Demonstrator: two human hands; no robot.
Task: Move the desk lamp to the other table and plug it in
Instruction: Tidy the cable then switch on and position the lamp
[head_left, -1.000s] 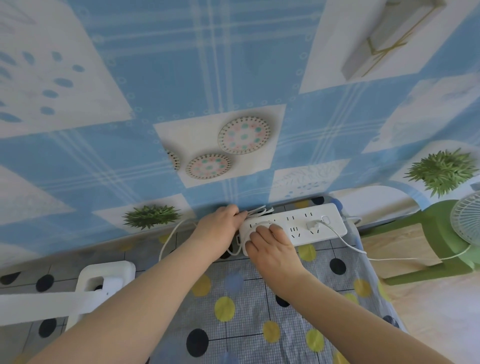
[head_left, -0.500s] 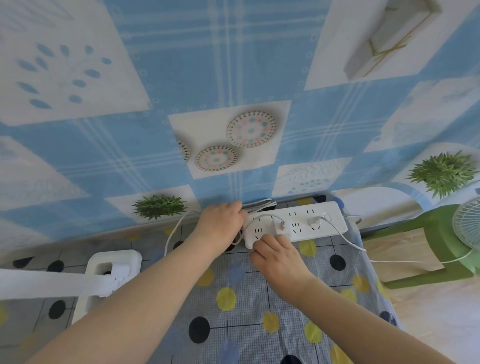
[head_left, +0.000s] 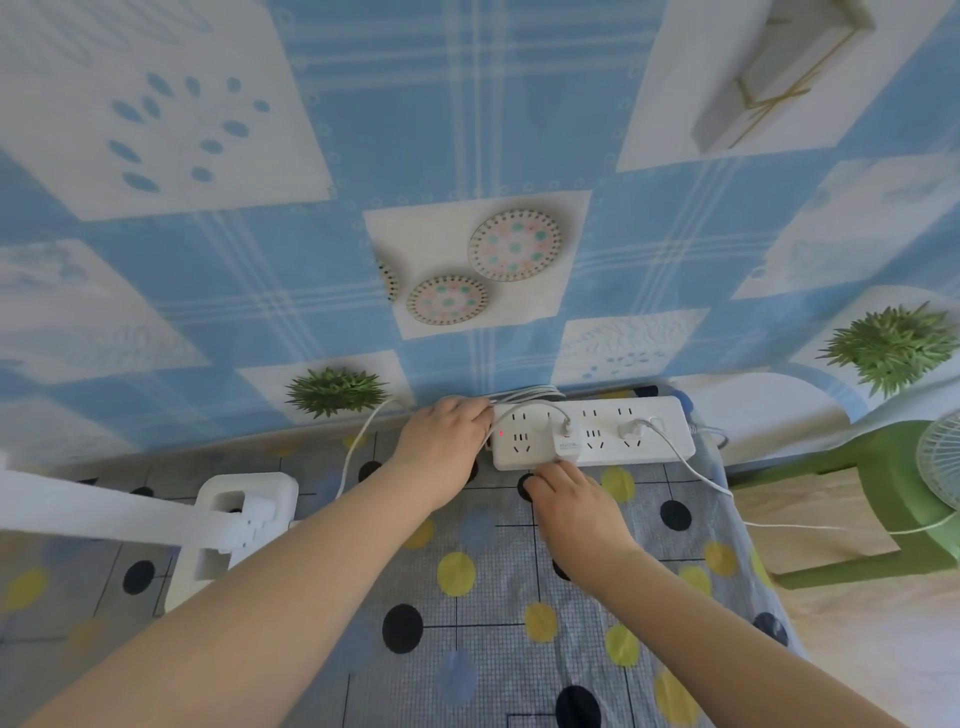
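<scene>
Left hand (head_left: 448, 434): curled over the left end of the power strip (head_left: 592, 439), fingers gripping its edge, same hold as half a second ago
Right hand (head_left: 569, 499): pulled back off the strip since a second ago, now lying on the surface (head_left: 483, 613) just in front of it, fingers loosely bent, holding nothing
Plug (head_left: 567, 441): white, seated in the strip's front row, second socket from the left; covered by the right hand a second ago, now in plain sight
Cord (head_left: 358, 441): white, loops from the plug over the strip's top, passes behind the left hand, then runs down to the left toward the lamp
Indicator (head_left: 502, 433): small red dot lit at the strip's left end
Lamp (head_left: 228, 525): white, base standing on the surface at lower left, arm reaching out past the left edge; well apart from the strip
Second plug (head_left: 630, 429): further right on the strip, its cable trailing off the right edge toward the fan (head_left: 940, 462)
View: shifted slightly, strip now sits a little higher and to the right
</scene>
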